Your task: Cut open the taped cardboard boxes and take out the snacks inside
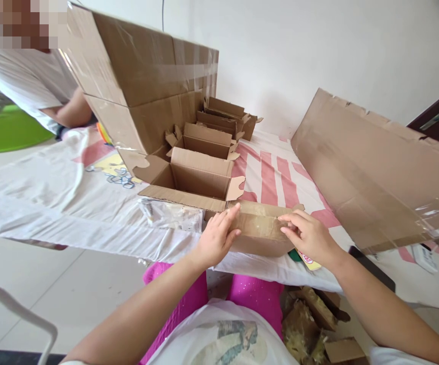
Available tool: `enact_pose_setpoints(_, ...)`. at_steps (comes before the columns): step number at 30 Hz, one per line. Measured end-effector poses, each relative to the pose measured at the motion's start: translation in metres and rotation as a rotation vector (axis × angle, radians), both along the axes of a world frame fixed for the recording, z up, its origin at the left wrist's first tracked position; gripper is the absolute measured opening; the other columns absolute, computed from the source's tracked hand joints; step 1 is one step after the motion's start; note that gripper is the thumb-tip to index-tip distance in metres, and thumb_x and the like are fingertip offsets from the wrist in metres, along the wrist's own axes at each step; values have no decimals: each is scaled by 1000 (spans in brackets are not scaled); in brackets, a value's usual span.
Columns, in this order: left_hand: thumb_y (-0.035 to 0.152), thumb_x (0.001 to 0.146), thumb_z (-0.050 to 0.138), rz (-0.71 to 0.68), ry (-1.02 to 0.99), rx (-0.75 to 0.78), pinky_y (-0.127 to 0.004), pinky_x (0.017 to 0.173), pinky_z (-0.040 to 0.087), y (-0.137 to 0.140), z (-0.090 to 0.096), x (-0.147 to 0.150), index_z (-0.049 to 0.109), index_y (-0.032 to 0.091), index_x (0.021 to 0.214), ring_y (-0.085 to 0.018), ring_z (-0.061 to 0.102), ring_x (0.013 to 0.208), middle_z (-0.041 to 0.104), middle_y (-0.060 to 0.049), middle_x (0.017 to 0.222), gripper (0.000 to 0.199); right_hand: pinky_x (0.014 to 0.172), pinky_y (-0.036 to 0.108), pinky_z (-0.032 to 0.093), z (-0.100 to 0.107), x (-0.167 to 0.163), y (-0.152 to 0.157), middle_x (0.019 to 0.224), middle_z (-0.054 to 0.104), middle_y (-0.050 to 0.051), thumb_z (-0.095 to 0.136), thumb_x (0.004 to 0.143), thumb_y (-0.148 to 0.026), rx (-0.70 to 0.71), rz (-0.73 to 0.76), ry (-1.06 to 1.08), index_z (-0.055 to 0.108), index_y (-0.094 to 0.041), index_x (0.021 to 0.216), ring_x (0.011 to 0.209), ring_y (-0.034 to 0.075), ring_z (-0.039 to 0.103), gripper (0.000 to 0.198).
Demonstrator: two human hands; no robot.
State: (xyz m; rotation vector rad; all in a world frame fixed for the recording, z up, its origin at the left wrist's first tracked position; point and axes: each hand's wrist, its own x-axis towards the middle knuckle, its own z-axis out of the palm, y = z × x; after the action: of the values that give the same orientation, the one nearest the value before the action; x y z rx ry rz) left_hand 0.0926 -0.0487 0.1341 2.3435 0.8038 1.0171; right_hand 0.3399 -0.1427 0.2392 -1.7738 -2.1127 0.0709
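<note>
A small closed cardboard box (259,245) lies at the table's front edge, with clear-brown packing tape (259,225) along its top. My left hand (217,235) rests on the box's left end, fingers stretched out and thumb apart. At the other end, the thumb and fingertips of my right hand (310,235) pinch at the tape's right end; exactly what lies between them is small and hard to see. Just behind stands an open cardboard box (200,180) with its flaps raised. A clear plastic bag (171,215) with things inside lies left of my left hand.
More open boxes (207,142) line up behind, beside a tall stack of taped cartons (146,76). A large carton (375,172) stands at the right. Rubber bands (122,177) lie at left, near another person's arm (76,109). Boxes and used tape (303,324) sit below the table.
</note>
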Motion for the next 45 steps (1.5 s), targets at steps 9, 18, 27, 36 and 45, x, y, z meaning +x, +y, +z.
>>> enact_pose_setpoints(9,45,91,55,-2,104,123,-49,99,43,1,-2,2,35,22,147,-32,52,120,51,-16,133,63,71,31,49,-7,-7,1,91,65,2,72,78,-16,-66,93,-179,66,-23,98,80,18,64,22)
enact_pose_setpoints(18,38,86,64,-1,110,139,-52,100,43,0,-4,3,32,24,147,-33,51,123,49,-16,138,71,67,29,47,-11,-18,6,78,63,0,65,83,-28,-171,27,271,62,-22,79,66,14,56,9)
enact_pose_setpoints(27,38,86,64,10,103,122,-52,101,42,-1,-6,3,32,23,147,-33,50,125,50,-16,138,70,92,47,50,9,-22,9,66,49,-5,70,79,-50,-426,-82,1288,57,-22,75,66,12,53,31)
enact_pose_setpoints(36,39,87,63,35,51,138,-54,104,39,-2,-8,2,11,21,152,-34,48,130,46,-20,143,85,91,49,51,8,-27,2,68,49,-3,67,81,-53,-425,-82,1263,55,-23,75,73,16,58,33)
enact_pose_setpoints(45,38,86,64,38,63,122,-55,102,41,-2,-9,5,14,20,152,-36,48,130,47,-20,142,85,94,50,50,-2,-28,2,68,46,-4,69,82,-44,-431,-66,1424,56,-21,69,68,12,53,29)
